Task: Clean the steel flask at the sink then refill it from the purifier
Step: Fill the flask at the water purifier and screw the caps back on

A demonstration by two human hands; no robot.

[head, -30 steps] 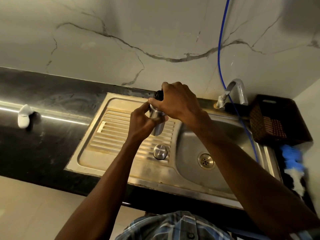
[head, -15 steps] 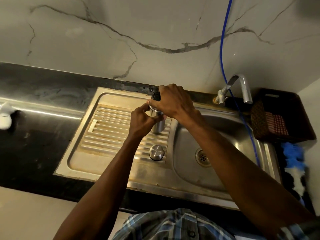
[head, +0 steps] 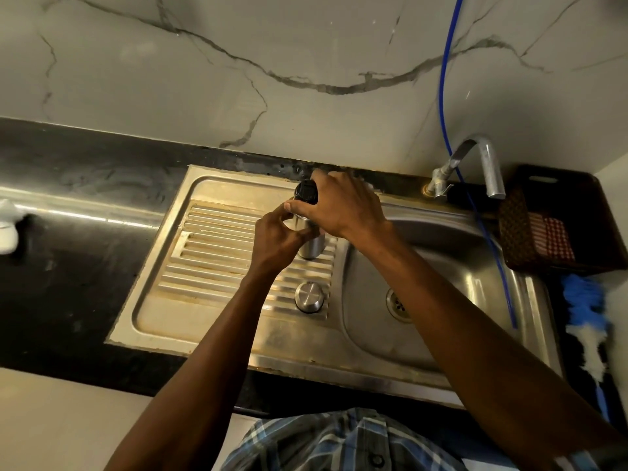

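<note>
The steel flask [head: 313, 247] stands on the ribbed draining board of the steel sink [head: 163, 294]. My left hand [head: 277, 237] wraps around the flask's body. My right hand [head: 343, 205] grips the top of the flask, at the black stopper [head: 305, 192]. Most of the flask is hidden behind both hands; only its lower end and the black top show. A round steel cap [head: 310, 296] lies on the draining board, nearer to me than the flask.
The sink bowl with its drain [head: 398, 304] lies to the right. A bent tap [head: 482, 164] and a blue hose [head: 445, 79] stand at the back right. A dark basket [head: 557, 219] holds checked cloth. A white object [head: 7, 226] sits on the black counter [head: 68, 273].
The view has shifted slightly; both hands stay on the flask at the draining board, with the right hand turned a little on the black top. The steel cap has not moved.
</note>
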